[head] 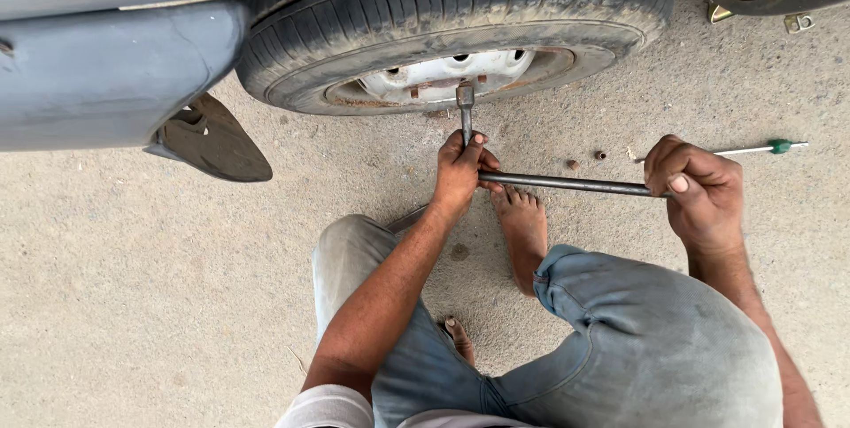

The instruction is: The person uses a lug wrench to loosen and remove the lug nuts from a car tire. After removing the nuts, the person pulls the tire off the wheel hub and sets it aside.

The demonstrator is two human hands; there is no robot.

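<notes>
Down on the concrete ground, beside a car wheel, I squat barefoot in jeans. My left hand is clenched around the bend of an L-shaped wheel wrench, whose socket end sits on the hub. My right hand is clenched on the far end of the wrench's long bar, which lies level across my view. Two loose nuts lie on the ground near the bar. Green-handled screwdriver lies just beyond my right hand. Mud flap hangs left of the wheel.
</notes>
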